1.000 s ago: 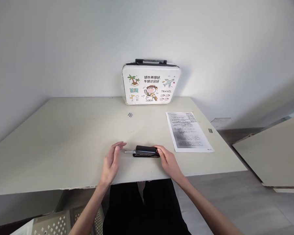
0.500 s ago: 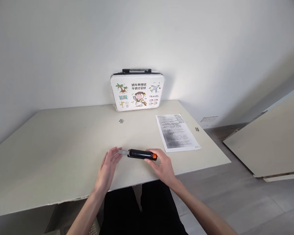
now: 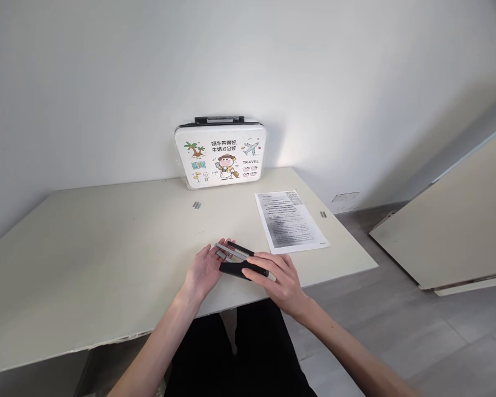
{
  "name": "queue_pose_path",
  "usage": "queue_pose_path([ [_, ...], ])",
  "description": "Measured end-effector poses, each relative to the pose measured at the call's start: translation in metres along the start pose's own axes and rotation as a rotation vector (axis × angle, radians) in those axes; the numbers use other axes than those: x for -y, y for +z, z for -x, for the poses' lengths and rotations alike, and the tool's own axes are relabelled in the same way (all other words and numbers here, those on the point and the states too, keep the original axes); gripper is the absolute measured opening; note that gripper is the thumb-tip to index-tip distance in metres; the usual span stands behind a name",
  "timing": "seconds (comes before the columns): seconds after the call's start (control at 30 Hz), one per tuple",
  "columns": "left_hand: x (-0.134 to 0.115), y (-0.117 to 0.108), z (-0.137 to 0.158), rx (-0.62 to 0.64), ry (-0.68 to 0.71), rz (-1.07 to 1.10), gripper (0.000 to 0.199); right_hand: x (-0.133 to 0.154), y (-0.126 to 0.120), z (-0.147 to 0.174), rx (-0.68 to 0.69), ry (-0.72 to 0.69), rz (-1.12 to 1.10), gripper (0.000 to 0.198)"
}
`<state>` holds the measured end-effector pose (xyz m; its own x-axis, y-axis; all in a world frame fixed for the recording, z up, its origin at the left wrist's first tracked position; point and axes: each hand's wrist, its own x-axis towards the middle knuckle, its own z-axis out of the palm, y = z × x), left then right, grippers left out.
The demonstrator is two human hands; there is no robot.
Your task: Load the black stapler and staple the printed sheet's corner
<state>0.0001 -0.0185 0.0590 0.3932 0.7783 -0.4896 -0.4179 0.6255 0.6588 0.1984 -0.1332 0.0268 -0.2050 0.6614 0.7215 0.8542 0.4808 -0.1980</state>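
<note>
"Since the head view is all we have, where is the stapler?"

"Just below the centre of the frame, over the near part of the table. The right hand grips it by its right-hand end, fingers along the far side, thumb along the near one."

"And the left hand?"

"Palm up, fingers loosely spread under and around the stapler's left end. I can't make out any grip. A small metal piece shows over the fingers; whether it rests on them, I can't tell."

"Which way does the long axis run?"

"Mostly crosswise, slanting from upper left to lower right. The metal rail and the black halves splay apart towards the left hand, so that hand is nearer the rail's tip, which lies right of its palm."

"Anything around them?"

"A printed sheet right of centre, well apart from the left hand."
</note>
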Motion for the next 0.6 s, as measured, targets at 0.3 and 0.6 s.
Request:
queue_pose_path([
  [0.3, 0.007, -0.021, 0.009, -0.107, 0.33, -0.21, 0.028, 0.006, -0.013, -0.01, -0.239, 0.101, -0.157, 0.054],
  [0.6, 0.016, -0.034, 0.031, -0.03, 0.68, -0.96, 0.047, 0.015, 0.005, -0.02, -0.243, 0.3, -0.275, 0.045],
])
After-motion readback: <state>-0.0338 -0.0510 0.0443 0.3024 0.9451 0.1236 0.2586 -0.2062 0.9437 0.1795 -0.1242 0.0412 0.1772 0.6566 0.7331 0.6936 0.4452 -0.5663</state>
